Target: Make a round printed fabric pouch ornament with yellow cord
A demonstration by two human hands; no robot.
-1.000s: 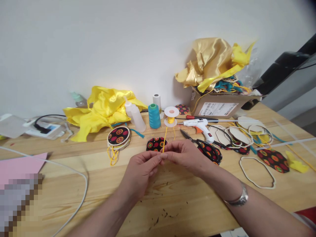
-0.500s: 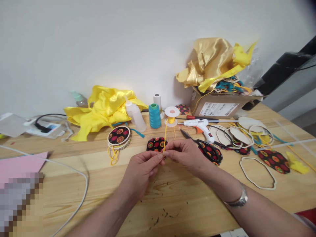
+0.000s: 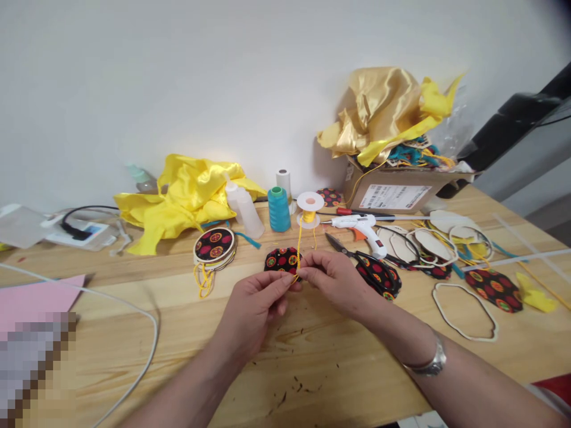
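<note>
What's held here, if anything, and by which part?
A thin yellow cord: the left hand and right hand pinch it, their grip below the stretch leading toward the round white spool. Whether that's the cord's end is unclear.

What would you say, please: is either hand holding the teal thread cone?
No, that cone stands on the wooden table, while the left hand and right hand pinch yellow cord.

Fingertips close together, a person's left hand [image 3: 261,300] and right hand [image 3: 339,284] pinch yellow cord [image 3: 299,258] that runs toward twelve o'clock to a white spool [image 3: 311,202] on a wooden table [image 3: 321,374]. Clockwise from the hands: a glue gun [image 3: 352,222] at two, scissors [image 3: 349,251] at three, yellow fabric [image 3: 187,193] at ten.
</note>
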